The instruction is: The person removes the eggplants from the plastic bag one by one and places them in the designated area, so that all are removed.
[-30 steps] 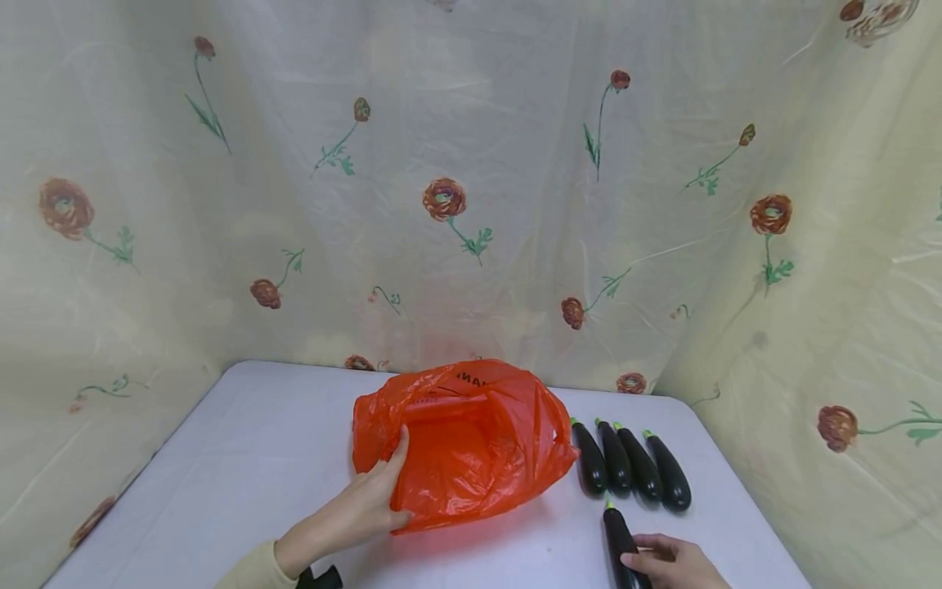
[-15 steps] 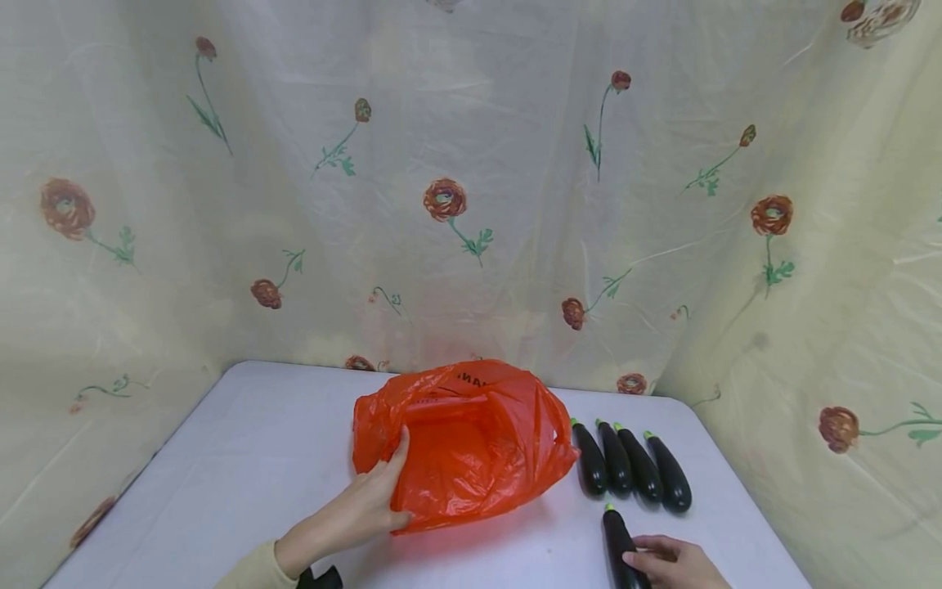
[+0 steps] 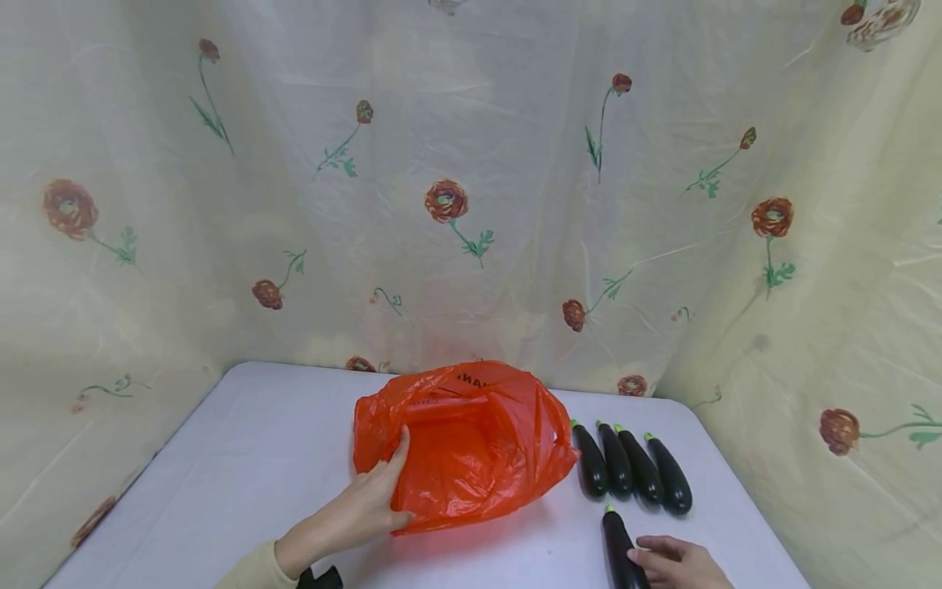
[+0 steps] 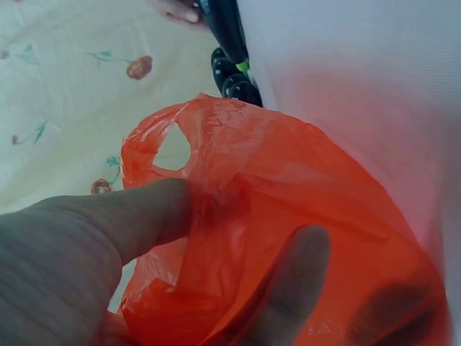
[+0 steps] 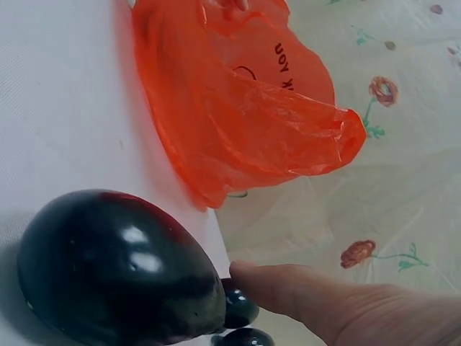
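My left hand (image 3: 368, 499) holds the near left side of an orange-red plastic bag (image 3: 508, 466), whose mouth faces me. Some of its fingers are hidden by the bag; in the left wrist view, dark finger shapes show through the film. On the table at the front right lies a dark eggplant (image 3: 621, 540) with a green stem end. My right hand (image 3: 680, 563) is right beside it, thumb tip at its right edge, fingers loosely extended. In the right wrist view the thumb (image 5: 288, 288) points straight at the eggplant (image 5: 115, 267); contact there is unclear.
Several more eggplants (image 3: 634, 466) lie side by side right of the bag. All rest on a white table (image 3: 243, 458), with a floral curtain (image 3: 500, 311) behind and at the sides. A small black object (image 3: 320, 577) shows below my left wrist.
My right hand has loosened slightly and shifted a little right, its thumb drawn back from over the near eggplant to its edge. The left hand and bag look unchanged.
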### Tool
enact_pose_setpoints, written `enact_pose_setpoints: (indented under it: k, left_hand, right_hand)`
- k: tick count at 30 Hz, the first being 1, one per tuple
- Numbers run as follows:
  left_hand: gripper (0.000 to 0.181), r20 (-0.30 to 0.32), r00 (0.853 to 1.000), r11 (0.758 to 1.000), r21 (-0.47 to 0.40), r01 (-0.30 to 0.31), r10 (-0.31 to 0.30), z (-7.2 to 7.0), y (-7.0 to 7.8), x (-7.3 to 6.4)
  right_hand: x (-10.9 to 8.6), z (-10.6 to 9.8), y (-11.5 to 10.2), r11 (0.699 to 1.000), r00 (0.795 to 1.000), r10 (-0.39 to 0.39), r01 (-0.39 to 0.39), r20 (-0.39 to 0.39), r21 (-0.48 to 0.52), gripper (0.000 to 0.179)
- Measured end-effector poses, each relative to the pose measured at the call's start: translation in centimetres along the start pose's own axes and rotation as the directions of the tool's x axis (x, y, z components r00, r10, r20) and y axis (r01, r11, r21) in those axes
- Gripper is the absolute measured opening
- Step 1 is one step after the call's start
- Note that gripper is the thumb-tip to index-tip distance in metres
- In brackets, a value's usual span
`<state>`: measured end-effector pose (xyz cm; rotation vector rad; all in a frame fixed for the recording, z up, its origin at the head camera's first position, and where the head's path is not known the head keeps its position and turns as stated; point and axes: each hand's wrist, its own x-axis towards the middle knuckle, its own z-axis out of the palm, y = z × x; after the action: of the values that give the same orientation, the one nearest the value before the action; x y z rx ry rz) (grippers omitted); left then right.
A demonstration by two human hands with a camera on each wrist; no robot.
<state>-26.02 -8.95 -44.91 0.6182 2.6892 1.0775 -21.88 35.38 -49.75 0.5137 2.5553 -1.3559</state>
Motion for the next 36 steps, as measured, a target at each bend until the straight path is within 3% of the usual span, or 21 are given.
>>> enact_pose_setpoints:
  k: [6,19,23,29,36]
  left_hand:
    - [0.111,0.006,1.0,1.0,-0.003,-0.008,0.008,-0.1,-0.1,0.0]
    - [0.109,0.002,1.0,1.0,-0.009,-0.01,0.01,-0.5,-0.1,-0.1]
    - [0.109,0.003,1.0,1.0,-0.007,-0.012,0.012,-0.5,0.0,-0.1]
    - [0.109,0.004,1.0,1.0,-0.021,-0.017,0.017,-0.5,0.0,-0.2]
    - [0.108,-0.004,1.0,1.0,-0.018,-0.014,0.014,-0.5,0.0,-0.1]
  right_hand:
    - [-0.4,-0.6,-0.1,0.998,0.999,-0.033,0.034,-0.004,0.06,0.064]
    - [-0.7,-1.5,-1.5,0.994,0.996,-0.064,0.069,-0.057,0.081,0.059]
    - [-0.7,-1.8,-1.7,0.995,0.996,-0.08,0.082,-0.038,0.064,0.059]
    - [-0.4,-2.3,-2.1,0.985,0.996,-0.093,0.091,0.005,0.147,0.055]
    - [-0.7,-2.5,-2.9,0.97,0.992,-0.123,0.118,0.012,0.21,0.063]
